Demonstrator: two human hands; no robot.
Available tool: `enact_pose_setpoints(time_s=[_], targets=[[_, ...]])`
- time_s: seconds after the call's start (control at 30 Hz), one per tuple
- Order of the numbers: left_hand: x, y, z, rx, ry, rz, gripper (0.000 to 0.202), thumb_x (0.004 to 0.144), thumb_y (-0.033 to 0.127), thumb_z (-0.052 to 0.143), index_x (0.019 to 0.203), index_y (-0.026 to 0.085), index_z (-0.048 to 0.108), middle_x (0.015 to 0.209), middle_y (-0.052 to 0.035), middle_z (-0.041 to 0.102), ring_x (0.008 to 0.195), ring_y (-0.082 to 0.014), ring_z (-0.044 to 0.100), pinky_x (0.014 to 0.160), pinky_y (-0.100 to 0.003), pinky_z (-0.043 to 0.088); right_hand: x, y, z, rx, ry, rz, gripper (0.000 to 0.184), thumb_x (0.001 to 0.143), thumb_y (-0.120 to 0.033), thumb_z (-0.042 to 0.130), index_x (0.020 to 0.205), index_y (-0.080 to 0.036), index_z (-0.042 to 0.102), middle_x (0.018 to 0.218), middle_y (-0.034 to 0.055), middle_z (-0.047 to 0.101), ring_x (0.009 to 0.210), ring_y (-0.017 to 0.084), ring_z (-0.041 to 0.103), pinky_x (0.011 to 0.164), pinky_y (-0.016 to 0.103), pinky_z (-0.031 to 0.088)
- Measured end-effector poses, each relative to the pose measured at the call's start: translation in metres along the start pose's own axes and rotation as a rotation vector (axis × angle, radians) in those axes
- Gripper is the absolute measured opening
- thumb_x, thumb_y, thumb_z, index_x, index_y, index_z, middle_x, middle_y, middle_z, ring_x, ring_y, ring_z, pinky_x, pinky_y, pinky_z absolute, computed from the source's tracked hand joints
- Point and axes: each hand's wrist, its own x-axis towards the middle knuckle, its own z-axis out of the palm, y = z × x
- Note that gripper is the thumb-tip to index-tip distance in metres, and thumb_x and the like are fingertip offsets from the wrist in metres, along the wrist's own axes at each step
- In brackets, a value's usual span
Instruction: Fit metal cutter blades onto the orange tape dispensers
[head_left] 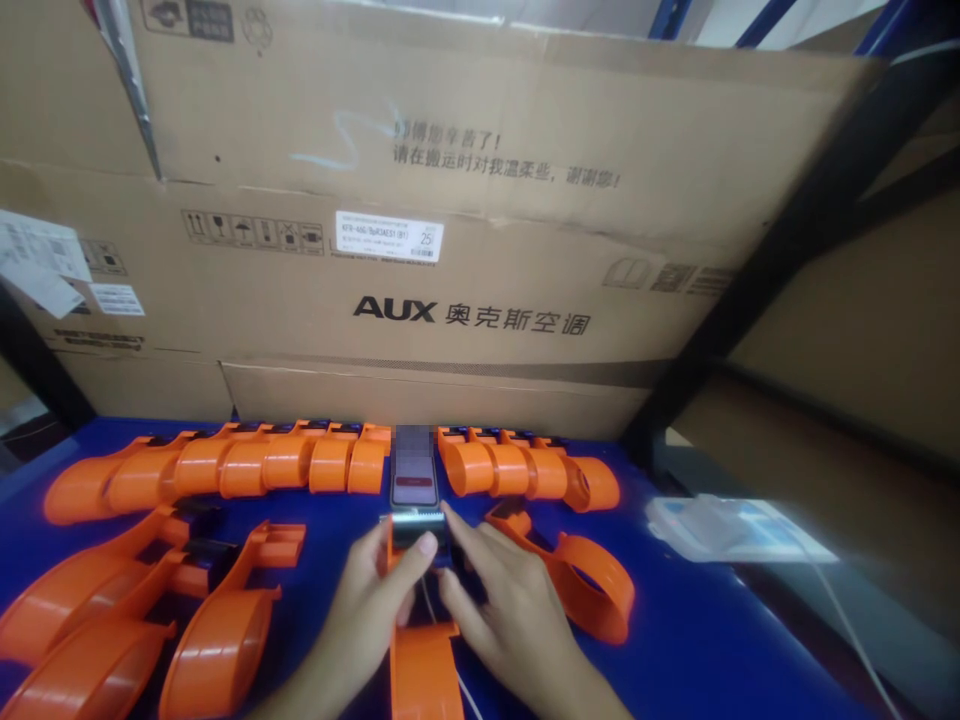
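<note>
My left hand (375,605) and my right hand (506,610) meet over one orange tape dispenser (422,665) that lies on the blue table (690,650) right in front of me. My left thumb presses on the dark metal blade part (414,528) at the dispenser's far end, fingers curled round its side. My right hand grips the same end from the right, its forefinger stretched along the blade part. A phone (415,470) stands just beyond the hands.
Rows of orange dispenser parts (225,465) line the table's back edge and pile at the left (112,620). Another orange part (592,585) lies right of my hands. Big cardboard boxes (465,250) wall off the back. A clear plastic packet (731,528) lies at the right.
</note>
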Motion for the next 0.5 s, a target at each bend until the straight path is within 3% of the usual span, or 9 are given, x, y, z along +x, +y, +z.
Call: enact_pose_setpoints(time_s=[0.23, 0.5], targets=[[0.002, -0.002, -0.001, -0.056, -0.017, -0.028, 0.035, 0.085, 0.05, 0.074, 0.081, 0.018, 0.061, 0.044, 0.01, 0.039, 0.039, -0.0057, 0.031, 0.04, -0.018, 0.027, -0.002, 0.002, 0.01, 0.079, 0.043, -0.066, 0.055, 0.1, -0.02, 0.045, 0.154, -0.01, 0.042, 0.086, 0.0105, 0.071, 0.073, 0.024, 0.068, 0.063, 0.035, 0.057], [0.004, -0.005, -0.004, -0.049, -0.029, 0.013, 0.033, 0.087, 0.048, 0.072, 0.089, 0.017, 0.063, 0.046, 0.0097, 0.043, 0.038, -0.0054, 0.033, 0.04, -0.018, 0.027, -0.002, 0.003, 0.011, 0.169, 0.022, -0.027, 0.056, 0.101, -0.02, 0.046, 0.157, -0.017, 0.04, 0.084, 0.0065, 0.067, 0.072, 0.021, 0.065, 0.065, 0.033, 0.056]])
